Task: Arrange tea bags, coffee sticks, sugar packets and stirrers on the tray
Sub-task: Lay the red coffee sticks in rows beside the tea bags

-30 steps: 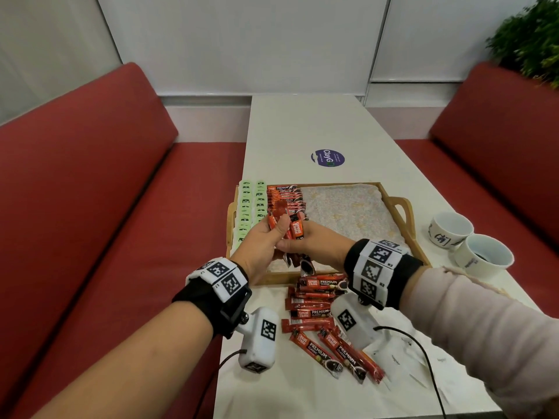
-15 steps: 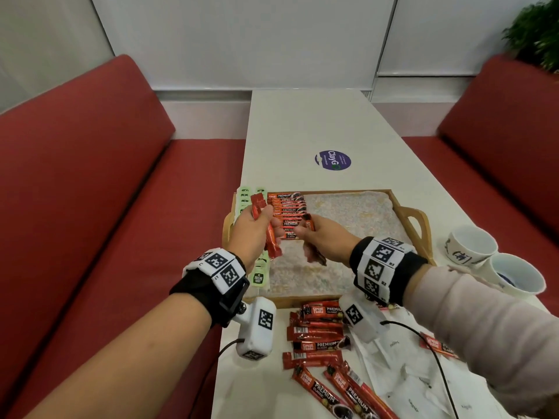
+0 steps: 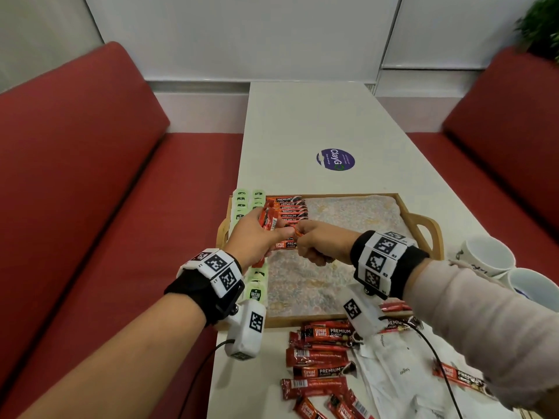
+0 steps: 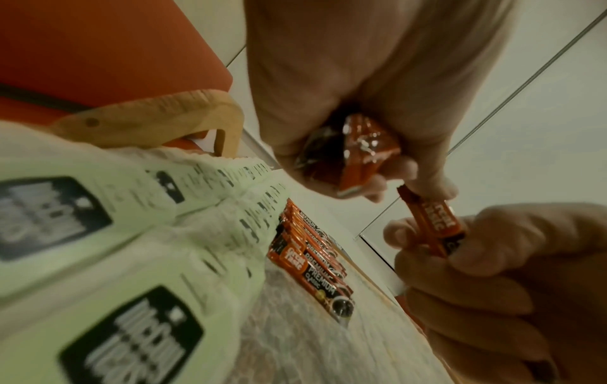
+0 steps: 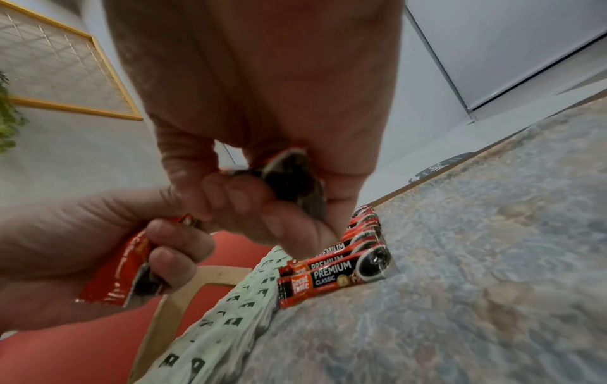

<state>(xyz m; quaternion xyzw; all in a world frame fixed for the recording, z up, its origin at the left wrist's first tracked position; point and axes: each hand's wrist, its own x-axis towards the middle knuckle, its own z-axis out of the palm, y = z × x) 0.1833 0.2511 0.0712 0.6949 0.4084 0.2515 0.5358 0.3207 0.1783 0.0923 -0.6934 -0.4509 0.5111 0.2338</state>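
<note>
Holding a small bundle of coffee sticks over the tray's left side, the left hand has its fingers curled around them, while the right hand pinches a single stick drawn from that bundle. On the wooden tray, two columns of green tea bags run along the left edge, and a row of coffee sticks lies beside them near the far left corner, reaching roughly halfway down. Many more sticks lie loose on the tabletop's near edge, with white sugar packets beside them. Most of the tray's liner is bare; no stirrers are visible. I judge the task under half done.
</note>
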